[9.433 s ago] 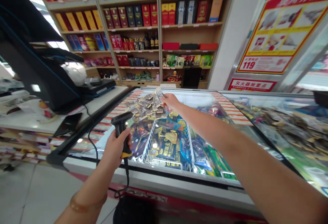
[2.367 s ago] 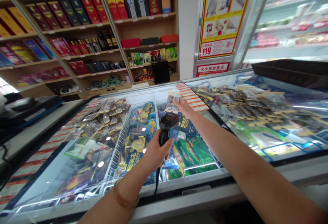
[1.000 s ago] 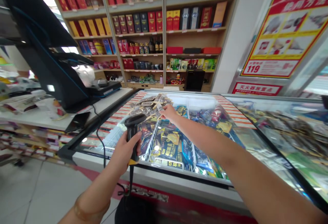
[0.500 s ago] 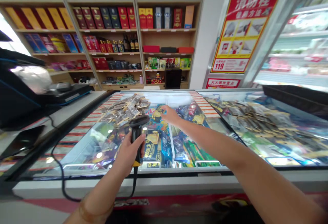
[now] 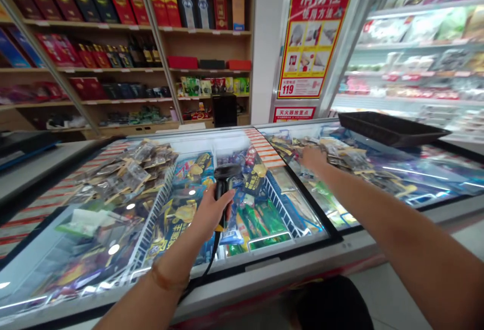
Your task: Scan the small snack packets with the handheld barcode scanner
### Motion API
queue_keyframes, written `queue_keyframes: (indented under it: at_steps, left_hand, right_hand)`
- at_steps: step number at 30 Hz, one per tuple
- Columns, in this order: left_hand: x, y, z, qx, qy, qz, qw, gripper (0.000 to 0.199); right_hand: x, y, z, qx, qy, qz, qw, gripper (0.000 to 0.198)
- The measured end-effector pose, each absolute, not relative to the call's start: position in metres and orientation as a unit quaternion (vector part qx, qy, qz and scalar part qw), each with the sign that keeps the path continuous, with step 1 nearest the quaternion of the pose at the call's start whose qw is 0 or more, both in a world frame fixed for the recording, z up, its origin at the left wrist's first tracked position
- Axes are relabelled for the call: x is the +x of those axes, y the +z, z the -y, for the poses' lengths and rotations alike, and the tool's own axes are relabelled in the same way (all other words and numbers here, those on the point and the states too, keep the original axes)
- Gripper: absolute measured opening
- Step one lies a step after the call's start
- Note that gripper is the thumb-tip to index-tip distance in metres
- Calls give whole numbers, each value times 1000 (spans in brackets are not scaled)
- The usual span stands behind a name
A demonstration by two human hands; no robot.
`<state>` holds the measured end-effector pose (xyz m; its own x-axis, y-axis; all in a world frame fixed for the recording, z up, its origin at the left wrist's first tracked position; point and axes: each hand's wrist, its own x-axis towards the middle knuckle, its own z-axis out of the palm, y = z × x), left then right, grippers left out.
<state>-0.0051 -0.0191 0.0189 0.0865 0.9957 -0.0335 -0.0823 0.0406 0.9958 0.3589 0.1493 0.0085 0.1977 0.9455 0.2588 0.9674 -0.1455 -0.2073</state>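
Observation:
My left hand point(image 5: 214, 208) is wrapped round the handle of a black barcode scanner point(image 5: 227, 173), held upright above the glass-topped chest freezer. A black cable runs down from the scanner. My right hand point(image 5: 314, 158) is stretched out to the right, at the left end of a pile of flat clear-and-brown packets point(image 5: 346, 153). Its fingertips are blurred and partly hidden by the hand, so I cannot see whether they grip a packet. Another pile of similar packets point(image 5: 132, 169) lies on the glass at the left.
Under the glass are blue and green bags point(image 5: 260, 221) in white wire baskets point(image 5: 153, 219). A black tray point(image 5: 393, 127) rests on the freezer at the far right. Shelves of boxes point(image 5: 204, 43) stand behind, beside a red-and-yellow poster point(image 5: 316, 33) and a lit display fridge point(image 5: 412, 63).
The view has turned right. My right hand has moved from the freezer's middle to the right-hand packet pile. The scanner has moved right with my left hand.

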Motion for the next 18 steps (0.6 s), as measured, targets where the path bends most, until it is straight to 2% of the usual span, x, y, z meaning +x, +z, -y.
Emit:
queue_keyframes:
  at_steps: [3,6,11,16,18]
  left_hand:
    - [-13,7,16,488,482,-484,544,44]
    - [-19,0,15,478,488,-495,537,44]
    - [-15,0,15,479,479,-498,541,42]
    - [-15,1,15,521,480,-487,511,42]
    - [-19,-1,14,521,493,-484,501,41]
  right_hand:
    - [370,14,-151,-784,-69,607,108,26]
    - [362,23,-151,-768,-109,623,96,22]
    - [304,37,-146,-670,-175,706,147,23]
    - [202,17,-139,-549,-135,803,189,21]
    - [171,5,-137,-516,-95,827,204,27]
